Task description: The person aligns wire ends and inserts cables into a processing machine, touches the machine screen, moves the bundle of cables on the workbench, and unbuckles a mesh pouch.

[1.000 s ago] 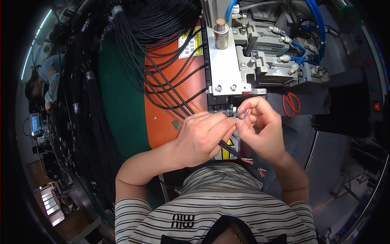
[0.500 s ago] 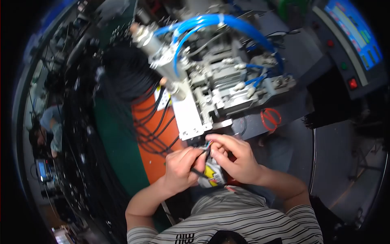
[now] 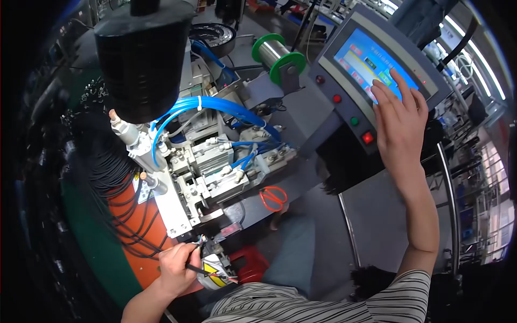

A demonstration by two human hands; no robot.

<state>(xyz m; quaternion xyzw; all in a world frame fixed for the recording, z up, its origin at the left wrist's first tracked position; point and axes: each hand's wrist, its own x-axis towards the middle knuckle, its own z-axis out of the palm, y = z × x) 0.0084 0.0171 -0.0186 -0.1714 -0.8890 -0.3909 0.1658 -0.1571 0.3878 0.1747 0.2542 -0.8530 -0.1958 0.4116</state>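
Note:
My left hand [image 3: 176, 266] is closed around a black cable [image 3: 198, 270], thumb and finger pinching it near its end. Thin coloured wires [image 3: 202, 240] fan out of that end, just in front of the machine's white metal plate [image 3: 171, 209]. Up at the right, my right hand [image 3: 401, 126] is raised over the touchscreen [image 3: 351, 53] of a grey control panel. Its fingers are stretched out and it holds nothing. The index fingertip overlaps the screen; whether it touches the glass I cannot tell.
Blue air hoses [image 3: 226, 107] arch over the machine [image 3: 221, 177]. A bundle of black cables [image 3: 110, 156] lies at the left, over an orange mat [image 3: 129, 207]. Behind stands a wire spool [image 3: 273, 53] with green flanges. Red and green buttons [image 3: 354, 121] line the panel, and a red cord loop [image 3: 273, 198] lies near the front.
My right hand has let go of the wires and moved up right to the touchscreen. My left hand still grips the cable. The view has swung towards the panel.

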